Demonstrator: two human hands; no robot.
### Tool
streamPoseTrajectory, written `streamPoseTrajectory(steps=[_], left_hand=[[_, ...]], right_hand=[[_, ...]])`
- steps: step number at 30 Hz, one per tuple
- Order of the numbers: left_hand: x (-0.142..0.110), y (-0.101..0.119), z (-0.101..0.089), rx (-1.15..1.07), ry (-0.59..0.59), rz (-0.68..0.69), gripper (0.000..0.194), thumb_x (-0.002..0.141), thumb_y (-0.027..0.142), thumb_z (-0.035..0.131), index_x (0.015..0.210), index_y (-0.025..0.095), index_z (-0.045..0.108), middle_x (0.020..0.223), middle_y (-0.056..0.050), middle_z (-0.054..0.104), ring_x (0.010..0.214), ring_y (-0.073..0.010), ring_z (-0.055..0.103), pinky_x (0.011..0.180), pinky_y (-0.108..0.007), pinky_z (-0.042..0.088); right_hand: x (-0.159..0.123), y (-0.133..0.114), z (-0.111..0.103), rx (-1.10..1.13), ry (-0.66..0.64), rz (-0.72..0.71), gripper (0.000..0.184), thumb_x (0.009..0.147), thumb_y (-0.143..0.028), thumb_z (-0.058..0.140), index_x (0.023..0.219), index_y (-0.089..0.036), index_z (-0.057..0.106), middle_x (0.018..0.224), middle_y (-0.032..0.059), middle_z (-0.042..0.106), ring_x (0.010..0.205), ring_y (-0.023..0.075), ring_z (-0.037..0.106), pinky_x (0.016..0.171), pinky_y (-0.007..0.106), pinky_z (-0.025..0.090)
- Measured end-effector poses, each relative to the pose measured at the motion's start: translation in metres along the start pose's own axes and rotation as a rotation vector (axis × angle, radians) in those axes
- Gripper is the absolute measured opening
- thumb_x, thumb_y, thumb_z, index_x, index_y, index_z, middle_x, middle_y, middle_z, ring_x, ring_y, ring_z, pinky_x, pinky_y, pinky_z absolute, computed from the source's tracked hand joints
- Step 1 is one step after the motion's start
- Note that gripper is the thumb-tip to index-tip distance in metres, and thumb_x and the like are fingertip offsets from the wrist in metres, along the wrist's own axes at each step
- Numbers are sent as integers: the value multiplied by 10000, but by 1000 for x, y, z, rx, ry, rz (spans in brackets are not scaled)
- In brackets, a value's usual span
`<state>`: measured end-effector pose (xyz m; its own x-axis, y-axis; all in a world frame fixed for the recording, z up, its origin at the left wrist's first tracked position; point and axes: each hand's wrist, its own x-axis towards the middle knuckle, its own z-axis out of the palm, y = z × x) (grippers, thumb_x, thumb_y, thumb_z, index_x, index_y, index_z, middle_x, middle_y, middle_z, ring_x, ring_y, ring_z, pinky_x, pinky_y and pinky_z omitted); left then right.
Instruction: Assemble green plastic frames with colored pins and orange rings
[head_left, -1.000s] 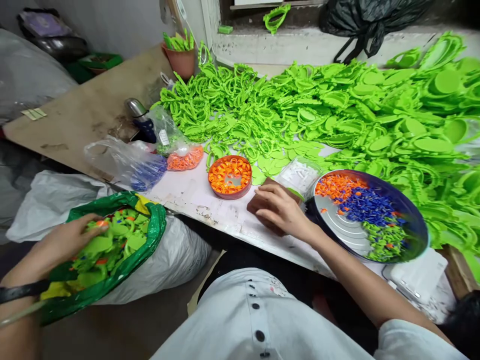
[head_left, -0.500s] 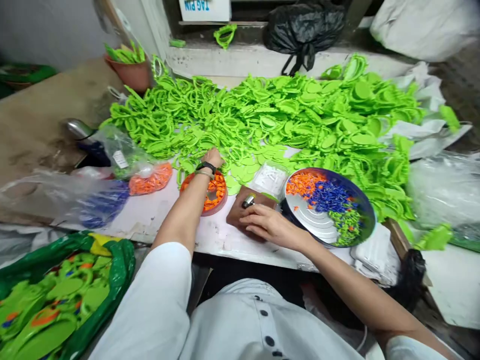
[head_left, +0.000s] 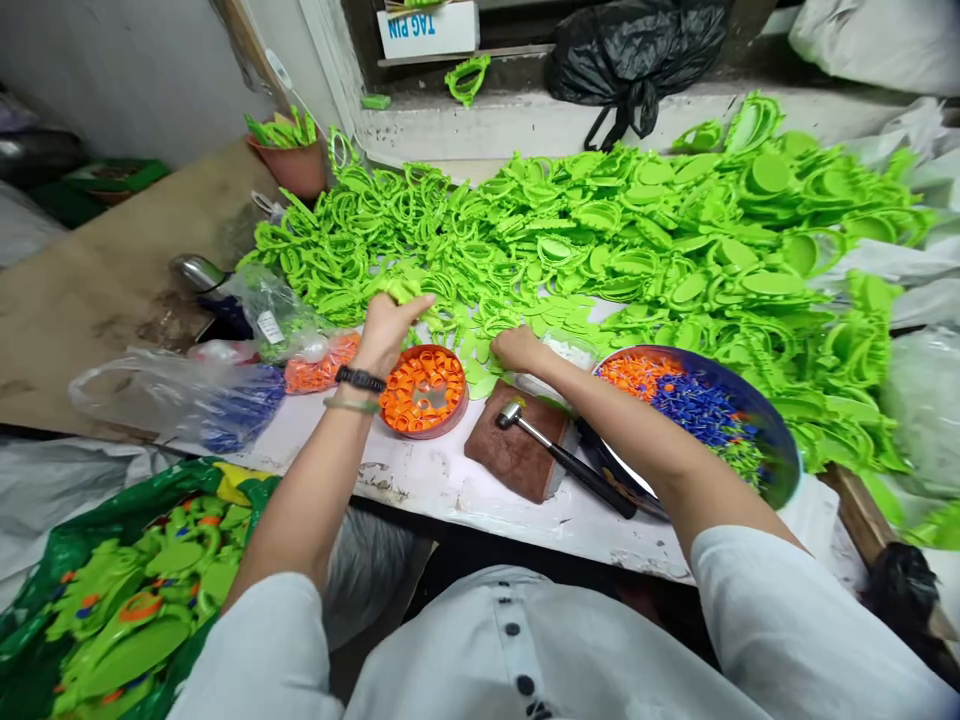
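My left hand [head_left: 388, 328], with a dark wristband, is above the near edge of the green heap. Its thumb and fingers close on a bright green plastic piece [head_left: 403, 288], whose full shape is hidden. My right hand [head_left: 519, 350] is curled down at the flat green ovals [head_left: 480, 355], beside a clear box of small white parts [head_left: 568, 350]. Whatever its fingertips hold is hidden. Near my right forearm, a small hammer [head_left: 551, 448] lies with its head on a brown block [head_left: 504, 455]. Left of the block stands a round tub of orange rings [head_left: 424, 390].
A heap of green plastic frames [head_left: 555, 245] spans the table's back. At right, a round pan [head_left: 784, 450] holds orange, blue and green bits. Plastic bags of orange parts [head_left: 319, 365] and blue parts [head_left: 244, 405] lie left. A green sack [head_left: 45, 600] of assembled pieces stands front left.
My left hand has drawn back left from the heap and now has a green piece. My right hand has left the hammer and block and moved forward to the green ovals.
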<state>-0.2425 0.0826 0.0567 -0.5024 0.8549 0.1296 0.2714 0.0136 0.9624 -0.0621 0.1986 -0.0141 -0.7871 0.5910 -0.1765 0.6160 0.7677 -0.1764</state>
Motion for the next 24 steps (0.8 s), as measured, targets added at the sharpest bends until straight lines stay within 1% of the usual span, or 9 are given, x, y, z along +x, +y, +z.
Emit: streamPoseTrajectory(steps=[2,5,7,10,12,16,18,21,24], left_hand=[[-34,1,-4,-126,-34,-41,267,767,351,770,767,166,577,703,-5,591,646,-118,516,644,-271,447],[-73,-9,3,-507,-115,-249,292,671,330,841,754,150,627,710,-13,644,653,-129,585,654,-276,484],[-90,-16,16,-678,-158,-390,266,677,304,842,736,134,646,698,-18,659,659,-129,607,663,-273,499],[-103,-20,39,-870,-205,-560,195,768,266,772,729,127,641,671,-9,640,655,-116,602,660,-258,500],[-110,-20,54,-957,-250,-642,154,810,248,725,762,135,633,694,-4,635,650,-113,594,645,-256,494],[-123,-20,77,-979,-252,-535,158,749,129,747,817,151,606,797,5,648,718,-105,608,696,-234,482],[-131,-22,87,-934,-253,-430,233,719,128,780,850,159,589,832,7,645,763,-108,617,739,-231,479],[-143,-23,97,-845,-299,-337,327,718,192,819,905,182,550,902,8,634,834,-119,628,793,-247,480],[-150,-21,100,-859,-283,-318,301,761,229,793,912,190,536,914,13,624,840,-104,617,806,-240,482]], right_hand=[[2,13,-2,96,56,0,196,796,-90,597,936,-87,734,1020,187,746,995,297,693,850,367,509],[-8,33,-8,246,151,22,268,933,-176,431,1005,-108,680,967,118,742,885,194,704,745,268,523],[-24,37,-9,515,242,29,277,962,-221,386,994,-108,637,877,93,720,772,150,696,634,222,511],[-64,20,-7,964,400,-20,221,930,-325,504,951,-138,619,781,52,683,676,135,665,577,226,506],[-98,0,-3,981,479,-137,203,898,-342,571,937,-163,659,846,61,702,764,155,677,698,282,552],[-154,-32,8,869,424,-406,174,869,-243,584,973,-206,719,1165,95,686,1115,219,642,997,403,503],[-167,-38,17,1040,412,-296,237,873,-271,601,1086,-211,685,1191,93,667,1072,207,655,954,393,530],[-169,-40,31,1332,437,-14,504,766,-344,748,1223,-208,587,1079,60,662,815,144,664,762,313,569],[-166,-39,35,1536,391,72,567,637,-355,846,1118,-186,598,918,20,671,732,122,645,717,279,559]])
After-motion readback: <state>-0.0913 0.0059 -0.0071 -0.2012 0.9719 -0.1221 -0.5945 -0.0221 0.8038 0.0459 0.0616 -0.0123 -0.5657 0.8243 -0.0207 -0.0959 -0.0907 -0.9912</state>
